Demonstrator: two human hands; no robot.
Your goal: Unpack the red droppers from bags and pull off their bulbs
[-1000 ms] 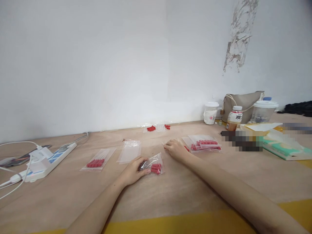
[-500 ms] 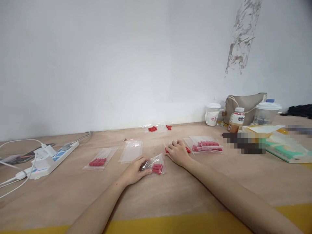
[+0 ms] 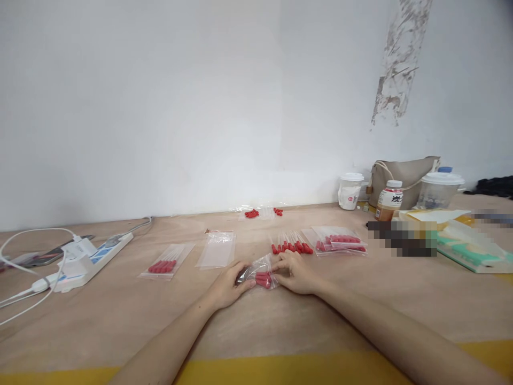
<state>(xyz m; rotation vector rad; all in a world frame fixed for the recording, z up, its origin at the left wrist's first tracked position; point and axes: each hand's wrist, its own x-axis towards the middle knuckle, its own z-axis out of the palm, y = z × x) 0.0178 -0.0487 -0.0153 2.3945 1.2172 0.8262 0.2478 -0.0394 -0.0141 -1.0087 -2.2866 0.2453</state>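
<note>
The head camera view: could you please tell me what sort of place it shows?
Probably a makeshift indoor workspace: bagged red-tipped sticks lie on a wood-toned table, with a power strip at the left. I cannot tell whether it is a home or a workshop.

Left forearm (image 3: pixel 180 331) angles up from the bottom edge, left of centre; left hand (image 3: pixel 229 286) near mid-frame, fingers curled, thumb pointing frame right. Right forearm (image 3: pixel 385 325) runs in from lower right; right hand (image 3: pixel 298 274) roughly mirrors it, fingers bent, pointing frame left. Hands close, small gap between.
</note>
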